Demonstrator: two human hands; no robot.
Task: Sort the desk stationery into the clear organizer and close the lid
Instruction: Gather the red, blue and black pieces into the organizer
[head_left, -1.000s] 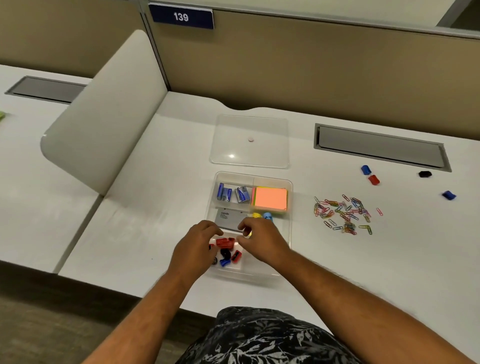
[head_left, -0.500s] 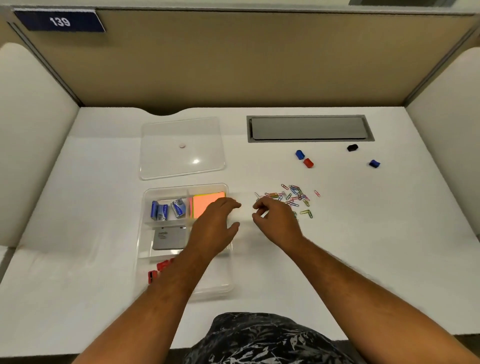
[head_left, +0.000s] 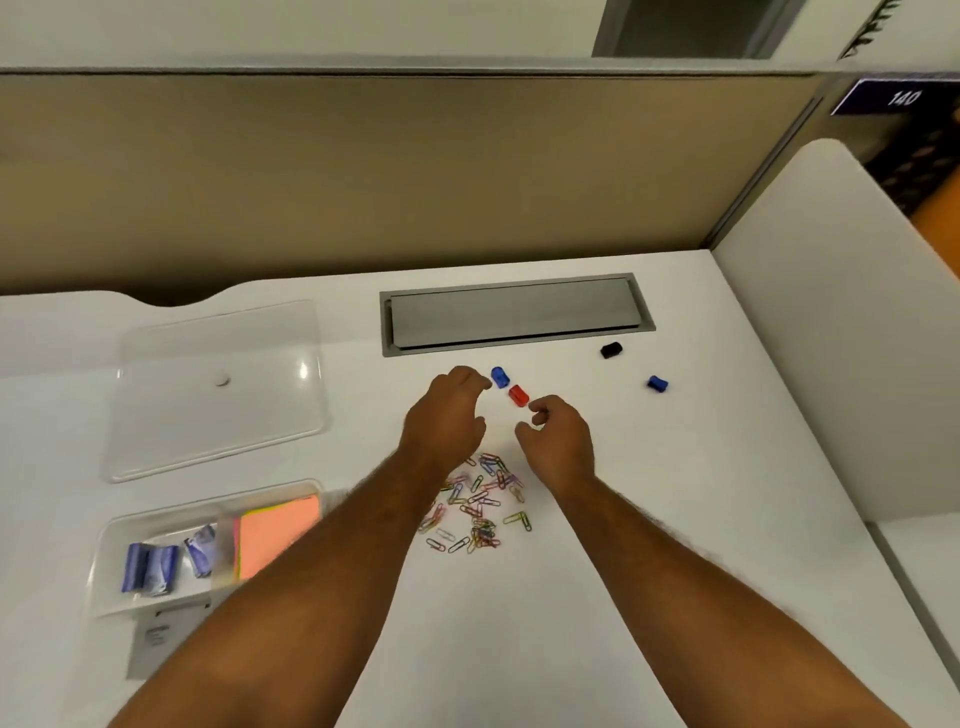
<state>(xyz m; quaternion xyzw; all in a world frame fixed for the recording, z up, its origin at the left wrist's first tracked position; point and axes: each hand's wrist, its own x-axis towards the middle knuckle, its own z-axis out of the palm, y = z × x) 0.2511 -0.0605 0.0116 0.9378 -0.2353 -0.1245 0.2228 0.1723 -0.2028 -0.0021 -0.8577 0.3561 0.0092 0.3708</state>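
Observation:
My left hand (head_left: 448, 415) hovers with curled fingers just left of a blue clip (head_left: 500, 376), holding nothing. My right hand (head_left: 558, 435) hangs loosely curled just below a red clip (head_left: 518, 395), also holding nothing. A pile of coloured paper clips (head_left: 480, 506) lies on the desk between my forearms. A black clip (head_left: 611, 349) and a second blue clip (head_left: 657, 384) lie farther right. The clear organizer (head_left: 156, 519) sits at lower left with batteries (head_left: 150, 569), orange sticky notes (head_left: 275, 535) and a grey card (head_left: 156, 639); my left forearm hides part of it. Its clear lid (head_left: 218, 389) lies flat behind it.
A grey cable hatch (head_left: 514, 314) is set into the white desk (head_left: 675, 519) behind the clips. A beige partition wall runs along the back. A white divider panel (head_left: 841, 338) bounds the desk on the right.
Both hands have left the organizer, passed over the paper clip pile and reached forward to the blue and red clips. My view has swung right, pushing the organizer to lower left.

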